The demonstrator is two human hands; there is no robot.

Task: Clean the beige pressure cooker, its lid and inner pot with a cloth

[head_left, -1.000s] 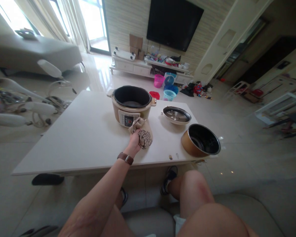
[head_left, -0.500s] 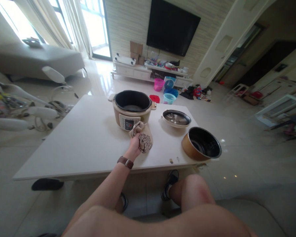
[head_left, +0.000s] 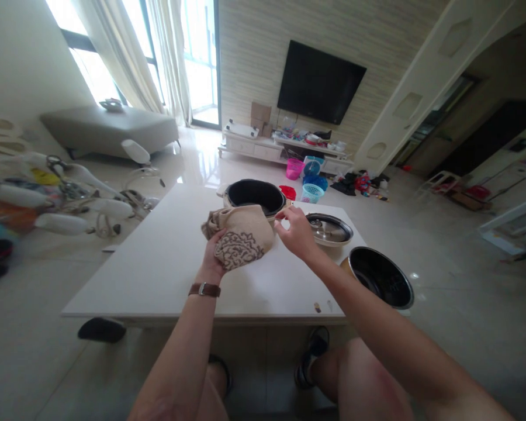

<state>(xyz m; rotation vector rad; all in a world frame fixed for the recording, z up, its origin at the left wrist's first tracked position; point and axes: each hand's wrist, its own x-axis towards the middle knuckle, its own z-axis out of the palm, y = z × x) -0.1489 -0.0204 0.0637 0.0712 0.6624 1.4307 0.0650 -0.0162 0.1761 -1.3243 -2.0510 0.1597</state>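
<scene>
My left hand (head_left: 213, 257) is closed around a folded beige cloth (head_left: 245, 234) with a dark scroll pattern, held up over the table. Just right of the cloth is my right hand (head_left: 296, 231), its fingers bent and a little apart, with nothing visible in them. Behind the cloth stands an electric cooker (head_left: 284, 206) without its lid, black inside; the cloth covers its front panel. To the right, the cooker's lid (head_left: 331, 229) lies with its metal underside up. Nearer the table's right corner sits the inner pot (head_left: 379, 278), partly behind my right forearm.
All this is on a white table (head_left: 158, 263). Two small items, one a brownish piece (head_left: 317, 307), lie by its front edge. Beyond are a red basin (head_left: 287, 192), a light-blue basket (head_left: 312, 193) and a pink bin (head_left: 294, 169). A white-armed lamp (head_left: 61, 222) is at left.
My left hand has lifted the cloth away from the cooker's front, and the cloth is more spread out. My right hand has come into view beside it. The view has shifted.
</scene>
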